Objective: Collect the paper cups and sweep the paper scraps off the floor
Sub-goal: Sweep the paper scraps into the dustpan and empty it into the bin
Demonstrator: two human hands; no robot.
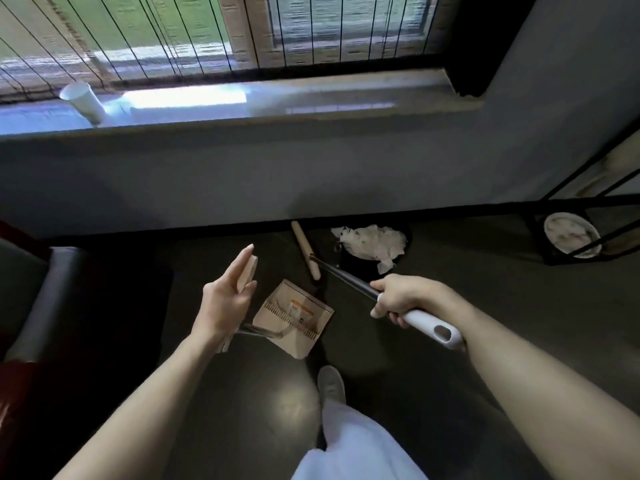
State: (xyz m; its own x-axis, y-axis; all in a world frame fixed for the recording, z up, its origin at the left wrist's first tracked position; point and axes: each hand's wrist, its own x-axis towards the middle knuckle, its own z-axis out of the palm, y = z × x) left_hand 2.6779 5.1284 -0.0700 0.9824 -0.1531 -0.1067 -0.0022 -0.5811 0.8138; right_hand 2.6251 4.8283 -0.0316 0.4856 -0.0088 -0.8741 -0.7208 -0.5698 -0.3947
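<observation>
The right hand [403, 299] is gripping the broom handle [429, 323]; the left hand [227, 301], straight-fingered, is lying against the dustpan handle [250, 270]; the paper scraps [374, 242] are lying ahead, just right of the broom head [306, 251].

**Cup on the sill, scraps by the wall**

A white paper cup [83, 102] stands on the window sill [311, 95] at far left (it appears tilted). Crumpled white paper scraps [372, 245] lie heaped on the dark floor [450, 341] beside the wall [311, 168]. The broom [346, 277] has its beige head just beside them. The beige dustpan [294, 317], comb-toothed, sits nearby.
</observation>
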